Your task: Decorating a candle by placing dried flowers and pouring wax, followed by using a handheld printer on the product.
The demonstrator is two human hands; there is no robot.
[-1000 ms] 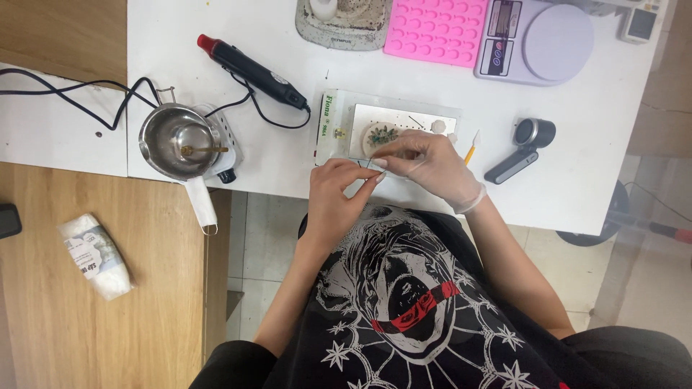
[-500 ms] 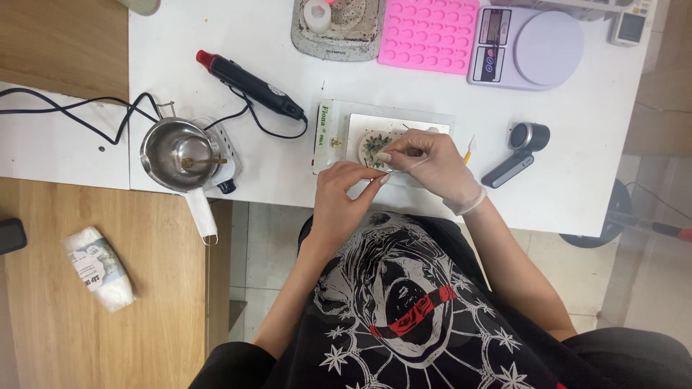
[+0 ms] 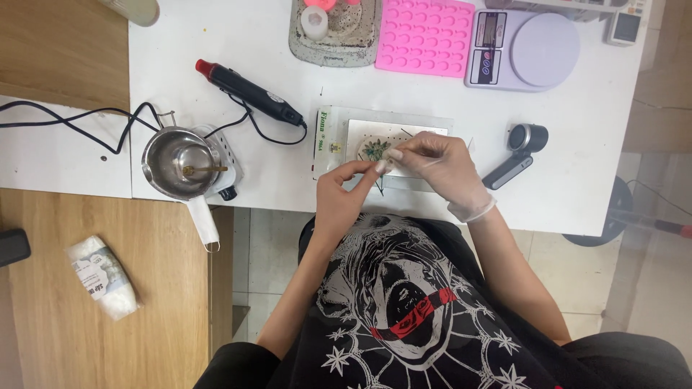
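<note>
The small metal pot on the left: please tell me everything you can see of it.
The metal pot is round, shiny, steel-looking and open-topped. It sits upright on a small white heater base near the white table's front edge. Its long handle with a white grip reaches out past that edge. A thin stick-like object lies inside. Neither hand touches it; black cables run beside it.

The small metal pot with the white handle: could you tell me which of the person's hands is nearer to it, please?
Left. The left hand is on the pot's side, though well apart from it across bare table; the right hand lies farther off, beyond the left.
</note>
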